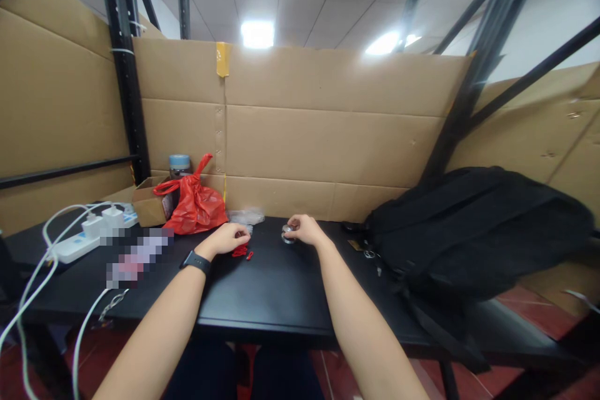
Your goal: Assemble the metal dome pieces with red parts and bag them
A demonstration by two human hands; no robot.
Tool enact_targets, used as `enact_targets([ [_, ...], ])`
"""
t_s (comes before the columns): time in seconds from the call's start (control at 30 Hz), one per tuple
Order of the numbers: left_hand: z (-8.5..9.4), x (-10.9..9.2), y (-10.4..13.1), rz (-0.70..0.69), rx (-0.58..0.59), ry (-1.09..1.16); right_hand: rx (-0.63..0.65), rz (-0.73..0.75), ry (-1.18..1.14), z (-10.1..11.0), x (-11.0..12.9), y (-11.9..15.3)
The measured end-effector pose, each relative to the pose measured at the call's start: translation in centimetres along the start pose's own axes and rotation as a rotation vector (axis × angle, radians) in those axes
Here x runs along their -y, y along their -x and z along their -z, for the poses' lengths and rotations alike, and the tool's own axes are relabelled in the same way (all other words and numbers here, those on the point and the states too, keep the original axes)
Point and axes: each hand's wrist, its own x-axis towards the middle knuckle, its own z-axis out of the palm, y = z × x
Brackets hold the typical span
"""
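On the black table, my left hand, with a dark watch on its wrist, is closed with the fingers curled downward. Directly below its fingertips lies a small bundle of red cord, with a short loose red piece beside it. What the left fingers hold, if anything, is hidden. To the right, my right hand has its thumb and fingers closed on a small round silver metal object resting at table level. Part of that object is covered by the fingers.
A red plastic bag, a small cardboard box and a blue-lidded jar stand back left. A white power strip with cables is at far left. A black backpack covers the right side. Cardboard walls enclose the table.
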Motion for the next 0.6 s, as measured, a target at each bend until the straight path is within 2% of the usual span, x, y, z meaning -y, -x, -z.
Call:
enact_targets([
  [0.33,-0.10,0.26,-0.11,-0.008,0.008,-0.003,0.015,-0.001,0.000,0.06,-0.02,-0.16],
  [0.6,-0.21,0.23,-0.02,0.005,0.015,0.009,0.092,-0.013,0.039,-0.49,0.04,0.23],
])
